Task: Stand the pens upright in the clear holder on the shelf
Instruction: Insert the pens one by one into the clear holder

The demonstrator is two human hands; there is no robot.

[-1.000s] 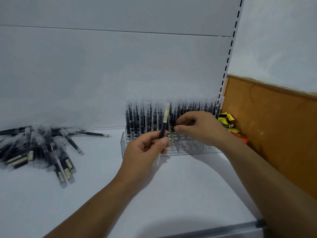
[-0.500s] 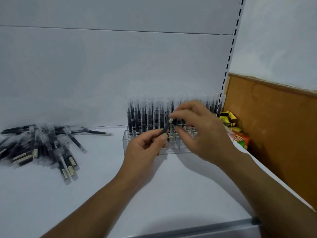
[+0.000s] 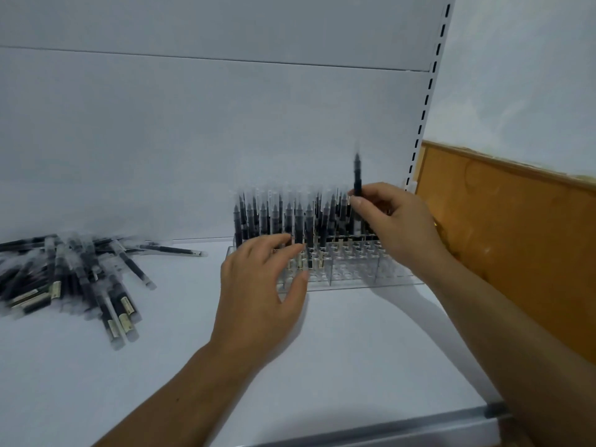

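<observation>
A: Pens, status?
B: Loose pens (image 3: 71, 279) lie flat in a heap on the shelf (image 3: 338, 350), well left of the left hand (image 3: 258, 285). They have black barrels, clear caps and pale labels near one end. The frame is blurred.
A: Left hand?
B: Open, fingers spread, holding nothing. Its fingertips are over the front-left of the clear holder (image 3: 354, 272). Can't tell whether they touch it.
A: Holder?
B: Behind both hands, against the back panel (image 3: 225, 140). Standing pens (image 3: 274, 217) fill the rear rows, upright. The front row by the right wrist shows clear sockets.
A: Right hand?
B: The right hand (image 3: 400, 227) pinches one pen (image 3: 357, 175) by the lower barrel between thumb and fingers. The pen is upright, with its top above the standing rows, over the holder's right half. The wooden board (image 3: 516, 253) is just right of that forearm.
A: Change vs 0.5 s ago?
B: Back then the left hand held that pen tilted and the right hand pinched its upper end. Now the left hand has let go and opened. The right hand alone carries the pen, which is vertical, higher and further right. The heap and the holder are unchanged.
</observation>
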